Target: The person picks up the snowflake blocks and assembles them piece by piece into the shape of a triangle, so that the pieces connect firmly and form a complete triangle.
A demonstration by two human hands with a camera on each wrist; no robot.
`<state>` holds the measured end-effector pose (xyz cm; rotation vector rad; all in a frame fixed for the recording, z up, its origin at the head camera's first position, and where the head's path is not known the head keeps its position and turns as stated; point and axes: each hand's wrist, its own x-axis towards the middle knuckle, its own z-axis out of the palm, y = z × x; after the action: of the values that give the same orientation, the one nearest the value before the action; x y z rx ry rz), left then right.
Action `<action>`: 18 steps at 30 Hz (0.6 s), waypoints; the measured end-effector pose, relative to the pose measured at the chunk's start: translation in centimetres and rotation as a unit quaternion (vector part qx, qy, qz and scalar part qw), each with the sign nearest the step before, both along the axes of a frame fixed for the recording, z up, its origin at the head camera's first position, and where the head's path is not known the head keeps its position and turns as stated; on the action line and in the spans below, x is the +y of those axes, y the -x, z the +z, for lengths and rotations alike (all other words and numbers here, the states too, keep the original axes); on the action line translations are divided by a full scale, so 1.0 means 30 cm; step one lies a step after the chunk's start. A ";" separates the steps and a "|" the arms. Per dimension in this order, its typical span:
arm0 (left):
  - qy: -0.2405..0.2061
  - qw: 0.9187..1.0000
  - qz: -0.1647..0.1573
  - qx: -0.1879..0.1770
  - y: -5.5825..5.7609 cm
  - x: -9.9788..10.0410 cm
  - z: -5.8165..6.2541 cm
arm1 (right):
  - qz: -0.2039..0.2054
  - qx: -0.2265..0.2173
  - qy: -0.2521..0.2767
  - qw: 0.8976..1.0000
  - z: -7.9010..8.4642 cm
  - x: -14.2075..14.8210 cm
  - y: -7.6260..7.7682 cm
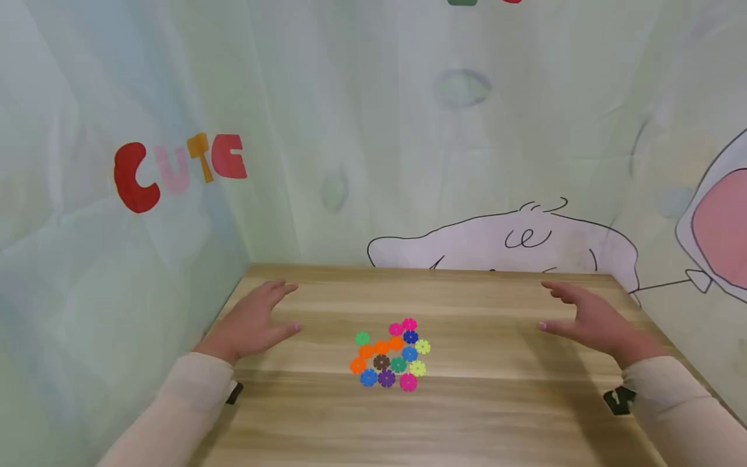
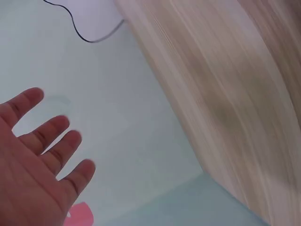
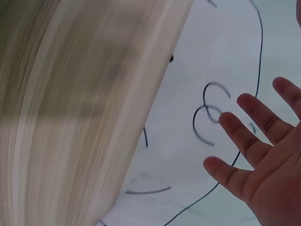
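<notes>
A loose cluster of flat, notched plastic discs lies on the wooden table, in orange, pink, blue, green, yellow, purple and brown; an orange disc (image 1: pixel 382 348) and a brown disc (image 1: pixel 381 362) sit near its middle. To the left of the cluster, my left hand (image 1: pixel 257 322) hovers over the table with fingers extended and thumb apart, holding nothing. My right hand (image 1: pixel 589 322) is held the same way on the far right, also with nothing in it. Both wrist views show spread fingers (image 2: pixel 59 125) and the palm, and neither hand touches a disc.
The wooden table (image 1: pixel 496 415) ends at a printed fabric backdrop (image 1: pixel 350 130) at the back and on both sides. Letters spelling CUTE (image 1: pixel 137 178) show on the left side. A dark strap piece (image 1: pixel 620 401) sits below the right wrist.
</notes>
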<state>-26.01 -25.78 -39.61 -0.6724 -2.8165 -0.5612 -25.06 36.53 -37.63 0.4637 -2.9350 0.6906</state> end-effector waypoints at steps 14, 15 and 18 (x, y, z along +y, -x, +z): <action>0.026 0.998 -0.048 -0.040 -0.066 0.197 -0.044 | 0.064 -0.046 0.011 0.997 -0.038 -0.261 -0.008; 0.027 0.997 -0.052 -0.046 -0.071 0.209 -0.047 | 0.068 -0.050 0.010 0.996 -0.043 -0.280 -0.007; 0.030 0.995 -0.065 -0.064 -0.084 0.246 -0.056 | 0.077 -0.069 0.010 0.995 -0.057 -0.340 -0.004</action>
<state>-23.49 -18.39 -41.30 -0.8653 -2.9348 -0.5616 -24.94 26.34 -39.36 0.6725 -3.0401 0.7996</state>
